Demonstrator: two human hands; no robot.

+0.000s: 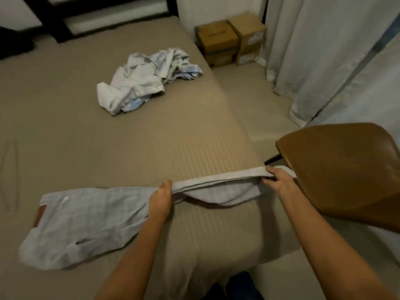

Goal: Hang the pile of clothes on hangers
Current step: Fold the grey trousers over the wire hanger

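Pale blue-grey checked cloth garment [86, 224] is lying partly on the beige ribbed bed cover [151, 137], its upper edge being pulled taut between both hands. Left hand [161, 202] is pinching the fabric at mid-span; right hand [279, 182] is gripping the far end, fingers curled round it, just beside the brown leather chair seat [337, 165]. Crumpled pile of white and light-blue clothes [147, 81] is waiting further up the bed, well apart. No hanger is plainly showing (none identifiable), so hanging is judged barely begun.
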